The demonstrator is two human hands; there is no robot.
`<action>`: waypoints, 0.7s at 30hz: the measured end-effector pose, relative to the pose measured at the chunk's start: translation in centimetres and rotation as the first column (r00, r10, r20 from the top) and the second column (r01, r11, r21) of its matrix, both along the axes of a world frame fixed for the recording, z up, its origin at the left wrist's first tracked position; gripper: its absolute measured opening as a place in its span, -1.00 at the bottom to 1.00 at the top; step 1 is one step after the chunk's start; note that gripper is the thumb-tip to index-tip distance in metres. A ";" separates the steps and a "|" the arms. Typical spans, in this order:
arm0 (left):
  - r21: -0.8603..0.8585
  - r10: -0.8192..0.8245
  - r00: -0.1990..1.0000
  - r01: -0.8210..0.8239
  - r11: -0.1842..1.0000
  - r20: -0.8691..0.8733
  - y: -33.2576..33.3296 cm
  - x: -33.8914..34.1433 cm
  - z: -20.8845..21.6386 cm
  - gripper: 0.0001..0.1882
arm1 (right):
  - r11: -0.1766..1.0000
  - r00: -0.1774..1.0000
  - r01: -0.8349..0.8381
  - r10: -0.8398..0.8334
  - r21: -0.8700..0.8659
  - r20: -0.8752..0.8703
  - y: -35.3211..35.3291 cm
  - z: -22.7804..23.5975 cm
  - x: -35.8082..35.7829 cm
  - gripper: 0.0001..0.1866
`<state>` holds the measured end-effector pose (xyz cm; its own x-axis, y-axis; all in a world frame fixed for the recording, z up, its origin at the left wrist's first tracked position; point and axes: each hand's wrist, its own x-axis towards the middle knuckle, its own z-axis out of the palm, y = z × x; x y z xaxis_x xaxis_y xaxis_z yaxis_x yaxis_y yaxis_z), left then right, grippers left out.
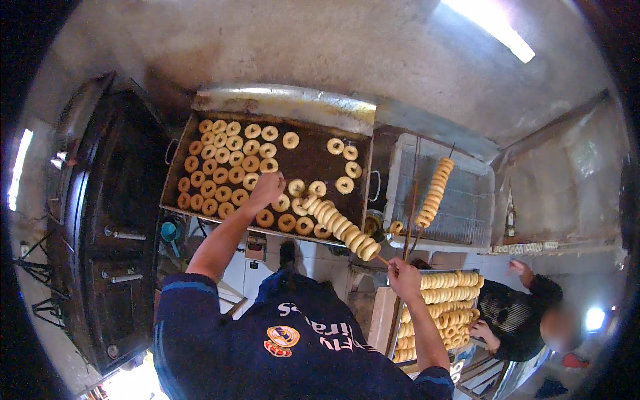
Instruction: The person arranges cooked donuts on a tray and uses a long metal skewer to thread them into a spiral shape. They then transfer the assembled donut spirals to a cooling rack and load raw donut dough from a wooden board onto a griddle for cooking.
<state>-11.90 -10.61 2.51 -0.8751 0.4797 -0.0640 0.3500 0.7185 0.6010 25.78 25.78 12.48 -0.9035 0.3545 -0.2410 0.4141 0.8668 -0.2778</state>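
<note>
My right hand (405, 277) grips the end of a thin stick (382, 259) strung with a row of pale dough rings (341, 225). The stick slants up to the left, and its far end reaches over the front right of a wide metal frying pan (267, 118). Over the middle of the pan is my left hand (269, 188), its fingers closed. Whatever they may hold is hidden. Many golden rings (220, 175) lie in rows across the pan's left side. Others, paler, are scattered on the right, and a few lie beside my left hand.
Right of the pan stands a grey crate (490, 200) with a loaded stick of rings (437, 190) over it. A tray of raw rings (443, 300) is at lower right, where a co-worker's hand (485, 331) touches it. A dark oven (107, 220) stands at left.
</note>
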 end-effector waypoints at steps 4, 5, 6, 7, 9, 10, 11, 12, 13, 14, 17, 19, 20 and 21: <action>-0.295 0.117 0.993 -0.109 0.949 0.011 -5.1 -3.9 -4.0 -0.63 | 0.984 0.982 -0.132 0.112 -0.123 -0.154 0.2 -5.2 -1.8 -0.79; -0.269 0.121 0.991 -0.101 0.958 0.062 -6.3 -4.8 -3.7 -0.62 | 0.975 0.970 -0.143 0.104 -0.169 -0.222 0.8 -8.2 -1.8 -0.80; -0.240 0.116 0.988 -0.089 0.967 0.103 -7.3 -6.2 -2.5 -0.60 | 0.951 0.954 -0.144 0.061 -0.273 -0.293 1.1 -10.5 -2.1 -0.81; -0.213 0.106 0.984 -0.075 0.974 0.140 -7.7 -7.6 -1.0 -0.58 | 0.915 0.932 -0.152 0.007 -0.375 -0.361 0.7 -12.7 -2.7 -0.82; -0.108 0.053 0.994 -0.042 0.993 0.095 -8.8 -8.5 2.0 -0.60 | 0.844 0.917 -0.122 -0.106 -0.523 -0.384 -1.0 -14.5 -3.1 -0.84; -0.053 0.004 1.000 -0.004 0.999 -0.001 -10.2 -8.7 3.0 -0.61 | 0.819 0.921 -0.100 -0.139 -0.565 -0.365 -2.1 -14.0 -4.5 -0.85; -0.075 0.025 1.000 -0.025 0.997 -0.001 -10.7 -8.8 3.7 -0.62 | 0.793 0.923 -0.077 -0.173 -0.605 -0.343 -3.1 -13.5 -6.1 -0.86; -0.086 0.027 1.000 -0.027 0.996 -0.002 -9.9 -9.2 4.7 -0.63 | 0.834 0.891 -0.166 -0.102 -0.526 -0.442 -3.3 -13.9 -7.3 -0.86; -0.090 0.047 0.999 -0.049 0.995 -0.022 -10.1 -9.4 4.6 -0.64 | 0.830 0.875 -0.170 -0.121 -0.532 -0.469 -3.9 -14.3 -8.5 -0.85; -0.094 0.064 0.997 -0.068 0.993 -0.044 -10.0 -9.6 4.4 -0.65 | 0.825 0.857 -0.172 -0.144 -0.538 -0.495 -4.7 -14.6 -9.6 -0.84; -0.066 0.033 0.998 -0.037 0.997 -0.058 -11.3 -8.3 0.5 -0.67 | 0.900 0.938 -0.096 -0.062 -0.425 -0.342 -5.7 -12.7 -11.0 -0.77; -0.131 0.029 0.998 -0.036 0.991 -0.055 -10.2 -7.1 -2.1 -0.68 | 0.959 0.958 -0.104 0.025 -0.265 -0.284 -4.6 -11.5 -10.1 -0.75; -0.159 0.022 0.998 -0.030 0.987 -0.052 -9.5 -6.7 -3.3 -0.69 | 0.980 0.963 -0.130 0.088 -0.154 -0.254 -3.9 -11.3 -9.6 -0.75; -0.100 0.080 0.994 -0.087 0.991 -0.069 -7.6 -6.4 -3.8 -0.70 | 0.990 0.980 -0.099 0.080 -0.103 -0.180 -3.3 -10.7 -9.2 -0.75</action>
<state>-18.32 -18.24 -1.28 -0.9158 0.3984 -0.0514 0.3216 0.8038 0.5005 16.60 22.45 1.82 -0.9619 0.2502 -0.1098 0.2728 0.8576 -0.4359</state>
